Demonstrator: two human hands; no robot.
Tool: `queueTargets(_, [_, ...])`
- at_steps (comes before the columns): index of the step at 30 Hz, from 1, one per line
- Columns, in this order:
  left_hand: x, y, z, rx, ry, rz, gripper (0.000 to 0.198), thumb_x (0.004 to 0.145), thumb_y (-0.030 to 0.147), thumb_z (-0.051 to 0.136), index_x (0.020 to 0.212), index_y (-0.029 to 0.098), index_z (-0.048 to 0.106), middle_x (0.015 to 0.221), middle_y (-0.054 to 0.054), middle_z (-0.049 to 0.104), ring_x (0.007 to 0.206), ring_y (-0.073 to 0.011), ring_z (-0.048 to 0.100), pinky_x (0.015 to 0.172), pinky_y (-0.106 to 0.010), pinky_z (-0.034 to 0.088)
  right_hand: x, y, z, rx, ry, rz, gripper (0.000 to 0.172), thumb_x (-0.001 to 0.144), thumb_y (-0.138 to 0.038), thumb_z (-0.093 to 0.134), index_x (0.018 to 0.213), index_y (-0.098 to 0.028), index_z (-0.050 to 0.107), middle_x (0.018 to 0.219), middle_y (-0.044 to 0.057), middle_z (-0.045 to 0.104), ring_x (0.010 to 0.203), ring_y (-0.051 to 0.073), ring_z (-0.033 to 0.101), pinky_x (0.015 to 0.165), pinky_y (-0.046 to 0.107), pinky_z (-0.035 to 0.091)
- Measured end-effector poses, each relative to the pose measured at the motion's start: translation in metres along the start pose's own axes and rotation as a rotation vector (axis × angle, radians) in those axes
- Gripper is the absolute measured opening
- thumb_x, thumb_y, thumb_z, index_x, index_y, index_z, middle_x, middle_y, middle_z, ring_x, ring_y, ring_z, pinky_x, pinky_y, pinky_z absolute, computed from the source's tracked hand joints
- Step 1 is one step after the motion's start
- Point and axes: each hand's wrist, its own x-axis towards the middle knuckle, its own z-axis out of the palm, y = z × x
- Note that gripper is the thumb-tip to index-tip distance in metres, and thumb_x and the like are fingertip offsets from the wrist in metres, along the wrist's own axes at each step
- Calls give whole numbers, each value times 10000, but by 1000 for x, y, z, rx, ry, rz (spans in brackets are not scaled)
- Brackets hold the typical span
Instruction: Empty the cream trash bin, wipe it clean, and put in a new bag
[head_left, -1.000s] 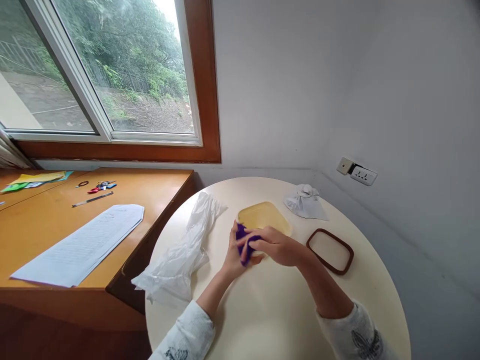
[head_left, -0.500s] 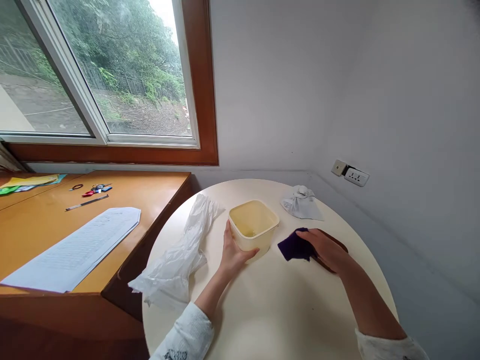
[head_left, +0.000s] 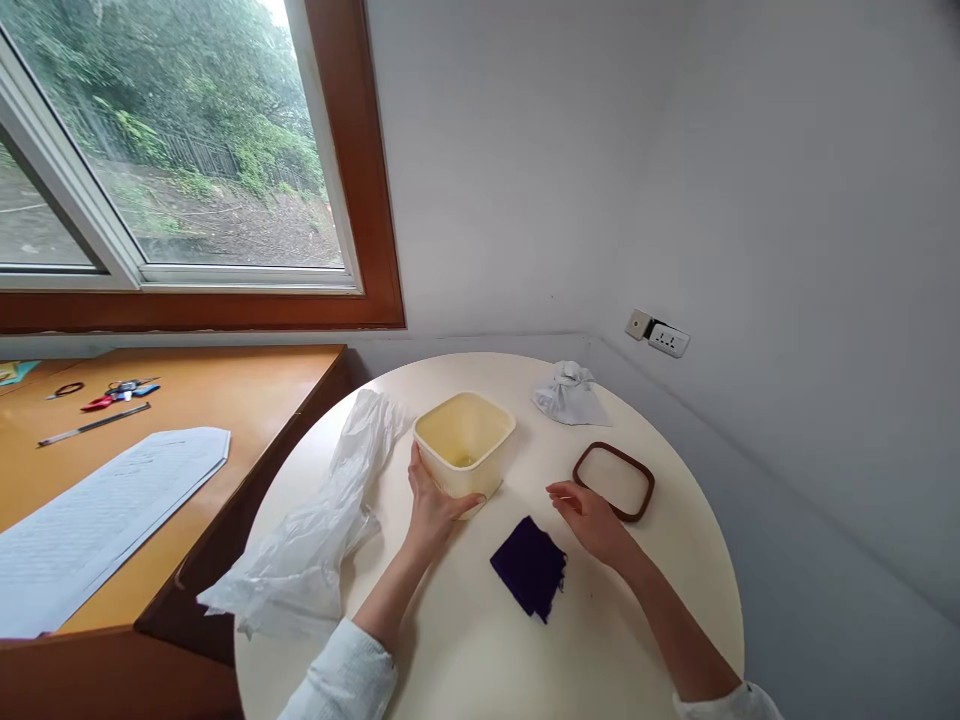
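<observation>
My left hand (head_left: 435,502) grips the near left side of a pale yellow plastic container (head_left: 491,470), open at the top, on the round table. A little something lies on its floor, too small to make out. My right hand (head_left: 589,515) is held above the table with its fingers apart from any thing and nothing in them. Just left of and nearer than it, a folded dark purple cloth (head_left: 529,568) lies flat. Beyond the right hand, a brown rounded rectangular frame (head_left: 651,490) rests on the table, partly covered by the hand.
A crumpled clear plastic bag (head_left: 300,545) spreads over the left of the cream round table (head_left: 480,670). A knotted plastic bag (head_left: 571,395) sits at the back. The wooden desk (head_left: 255,385) on the left bears papers (head_left: 112,510), a pen (head_left: 94,425) and keys (head_left: 120,393).
My right hand has let go of the purple cloth, which now lies nearer me on the table. The brown frame is uncovered more. My left hand keeps its hold; the view has turned right.
</observation>
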Motion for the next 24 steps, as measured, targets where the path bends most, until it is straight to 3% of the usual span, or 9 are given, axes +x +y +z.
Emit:
queueTargets(4, [0, -5, -1, 17, -49, 19, 1218, 503, 337, 801, 1388, 290, -35, 1365, -117, 192, 1297, -334, 161, 1057, -513, 170, -7, 2, -11, -133, 246, -100, 205, 789, -320, 449, 821, -207, 617, 870, 62, 625, 792, 212, 576, 757, 396, 454])
queueTargets(6, [0, -6, -1, 31, -56, 29, 1205, 528, 347, 792, 1387, 294, -52, 1366, -119, 185, 1287, -337, 173, 1050, -515, 187, -13, 1, -9, -154, 303, -159, 194, 798, -309, 444, 818, -206, 607, 842, 65, 609, 769, 214, 566, 750, 398, 454])
queueTargets(10, [0, -6, 0, 94, -20, 24, 1146, 545, 407, 771, 1386, 284, 2, 1313, -115, 232, 1227, -323, 272, 1001, -521, 273, -31, -10, 13, -210, 150, -321, 207, 845, -259, 394, 843, -205, 594, 826, 65, 594, 791, 202, 561, 759, 362, 455])
queueTargets(14, [0, -5, 0, 143, 13, 3, 1087, 566, 439, 746, 1385, 276, 51, 1240, -107, 275, 1185, -308, 316, 958, -507, 334, -52, -19, 47, -391, -37, -334, 215, 787, -304, 533, 965, -204, 602, 1025, 84, 592, 957, 251, 532, 855, 399, 422])
queueTargets(17, [-1, -4, 0, 171, 24, 5, 1056, 582, 452, 728, 1384, 272, 65, 1200, -98, 290, 1167, -302, 328, 954, -506, 339, -58, -15, 64, -550, -36, -331, 389, 702, -313, 639, 1067, -194, 576, 1132, 102, 561, 1050, 313, 483, 902, 460, 381])
queueTargets(21, [-1, 0, 0, 181, 32, 20, 1035, 578, 452, 724, 1379, 271, 92, 1194, -95, 287, 1165, -303, 325, 965, -516, 326, -52, -6, 69, -635, 38, -404, 268, 782, -110, 465, 996, -196, 601, 1006, 89, 604, 955, 257, 534, 863, 430, 406])
queueTargets(24, [0, 2, 0, 183, 43, 18, 1024, 579, 454, 720, 1376, 268, 104, 1183, -96, 295, 1169, -307, 318, 959, -520, 331, -45, -3, 64, -515, 60, -440, 261, 792, -86, 421, 918, -207, 615, 907, 69, 620, 886, 227, 550, 822, 393, 430])
